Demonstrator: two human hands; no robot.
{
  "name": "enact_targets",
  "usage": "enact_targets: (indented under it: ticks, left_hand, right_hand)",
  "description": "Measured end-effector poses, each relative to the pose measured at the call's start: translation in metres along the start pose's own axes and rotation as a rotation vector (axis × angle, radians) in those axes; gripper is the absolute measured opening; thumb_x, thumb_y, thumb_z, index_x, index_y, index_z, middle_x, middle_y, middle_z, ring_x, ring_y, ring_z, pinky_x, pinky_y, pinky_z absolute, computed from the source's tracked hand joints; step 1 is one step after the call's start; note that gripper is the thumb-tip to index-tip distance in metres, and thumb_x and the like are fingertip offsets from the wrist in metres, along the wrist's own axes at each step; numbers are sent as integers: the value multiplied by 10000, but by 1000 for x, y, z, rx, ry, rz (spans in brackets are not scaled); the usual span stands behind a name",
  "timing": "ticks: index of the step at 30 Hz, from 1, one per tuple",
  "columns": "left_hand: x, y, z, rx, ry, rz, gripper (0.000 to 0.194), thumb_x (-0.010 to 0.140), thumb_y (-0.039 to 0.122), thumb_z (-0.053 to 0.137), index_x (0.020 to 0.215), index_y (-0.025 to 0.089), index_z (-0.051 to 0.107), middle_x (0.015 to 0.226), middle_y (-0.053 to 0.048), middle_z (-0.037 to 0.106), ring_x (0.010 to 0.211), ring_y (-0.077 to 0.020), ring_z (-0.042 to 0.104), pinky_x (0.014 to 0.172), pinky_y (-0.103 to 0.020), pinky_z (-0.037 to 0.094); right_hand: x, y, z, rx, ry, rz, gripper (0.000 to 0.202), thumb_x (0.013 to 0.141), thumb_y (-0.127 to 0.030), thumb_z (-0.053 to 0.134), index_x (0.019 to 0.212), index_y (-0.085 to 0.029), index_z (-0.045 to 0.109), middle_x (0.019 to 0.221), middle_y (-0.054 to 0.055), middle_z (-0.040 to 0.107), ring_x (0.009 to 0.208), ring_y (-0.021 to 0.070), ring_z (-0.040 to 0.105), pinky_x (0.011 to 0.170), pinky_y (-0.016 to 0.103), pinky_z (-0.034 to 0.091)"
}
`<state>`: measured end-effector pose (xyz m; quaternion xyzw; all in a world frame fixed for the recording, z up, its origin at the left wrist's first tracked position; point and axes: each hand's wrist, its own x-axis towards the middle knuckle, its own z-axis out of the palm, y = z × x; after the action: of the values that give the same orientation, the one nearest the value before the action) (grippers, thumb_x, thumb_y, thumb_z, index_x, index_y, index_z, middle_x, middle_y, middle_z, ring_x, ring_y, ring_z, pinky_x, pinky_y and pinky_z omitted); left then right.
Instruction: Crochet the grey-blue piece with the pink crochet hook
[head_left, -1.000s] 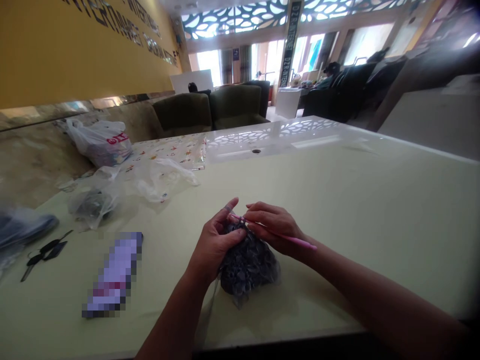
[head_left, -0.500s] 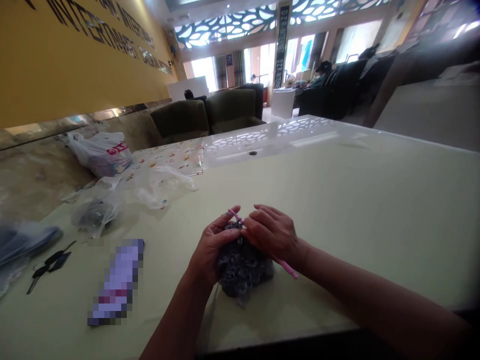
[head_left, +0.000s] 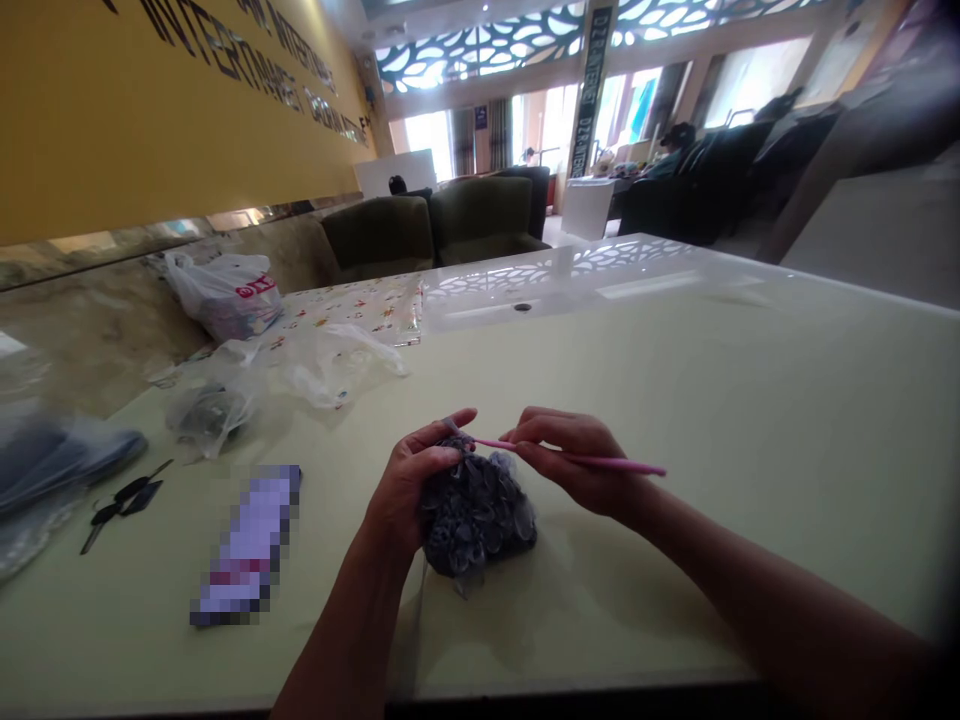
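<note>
A dark grey crocheted piece (head_left: 480, 515) with ruffled, petal-like loops hangs just over the table in front of me. My left hand (head_left: 409, 480) pinches its upper left edge between thumb and fingers, with grey yarn passing over the index finger. In my right hand (head_left: 574, 455) is a pink crochet hook (head_left: 619, 465), held like a pencil and lying nearly level. The hook's tip meets the top edge of the piece beside my left fingertips. Whether a loop sits on the tip is too small to tell.
Keys (head_left: 124, 503) and a blurred-out purple object (head_left: 247, 545) lie on the pale table (head_left: 712, 400) at left. Behind them are clear plastic bags (head_left: 214, 410), one with dark yarn-like stuff, and a white carrier bag (head_left: 229, 295). Dark armchairs (head_left: 487, 220) stand beyond.
My right hand has drawn back to the right, and the hook has swung from a steep slant to nearly level. The crocheted piece is turned, showing more of its ruffled face. The view has shifted slightly.
</note>
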<state>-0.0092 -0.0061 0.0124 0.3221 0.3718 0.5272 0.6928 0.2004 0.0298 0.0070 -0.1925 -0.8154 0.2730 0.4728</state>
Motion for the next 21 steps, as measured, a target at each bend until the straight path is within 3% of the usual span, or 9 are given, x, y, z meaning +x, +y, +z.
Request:
enact_targets:
  ticks: [3,5,10,12,14,17,21]
  left_hand:
    - [0,-5,2,58,14,5,512,628,167,816,1136,160,752,806,-44,749,678,-124,653,705,-239,512]
    - [0,-11,5,105,4,11,498,648,180,829,1140,186,754,823,-36,753,699,-124,654,715,-238,508]
    - [-2,-23,14,246,-123,92,422,734,224,809,1152,211,752,1106,-77,751,1022,-234,674,893,-312,503]
    - [-3,-24,16,336,-131,150,409,775,253,785,1179,220,738,1151,-77,741,1098,-264,652,931,-335,492]
    - [-3,-22,16,450,-129,212,393,808,289,759,1195,231,727,1156,-70,739,1110,-271,647,948,-353,489]
    - [-3,-18,13,719,-146,389,344,925,360,611,1229,232,707,1231,-87,693,1193,-274,597,1031,-398,444]
    - [1,-17,5,1141,22,612,411,1006,387,421,1243,197,698,1384,-141,576,1367,-294,428,1160,-489,283]
  right_hand:
    - [3,-2,-5,157,-84,142,270,974,-227,523,733,-148,617,633,0,564,588,96,525,557,210,438]
    - [3,-2,-2,172,-70,144,272,983,-241,515,747,-149,616,633,0,572,593,101,542,568,212,457]
    - [-3,7,15,-343,91,-232,84,947,-199,580,920,-167,652,885,61,679,742,129,607,684,244,499]
    - [-5,9,18,-452,128,-295,113,947,-194,584,1033,-168,654,922,75,690,809,153,630,739,271,513]
    - [-6,9,19,-393,157,-245,154,963,-187,563,1091,-171,645,918,65,690,818,146,640,746,263,519]
    - [-8,4,20,-199,245,-40,114,979,-200,540,997,-184,652,834,18,669,713,102,612,658,207,495]
    - [-9,0,23,-44,433,212,152,978,-274,548,885,-185,628,650,-38,531,554,71,453,509,182,384]
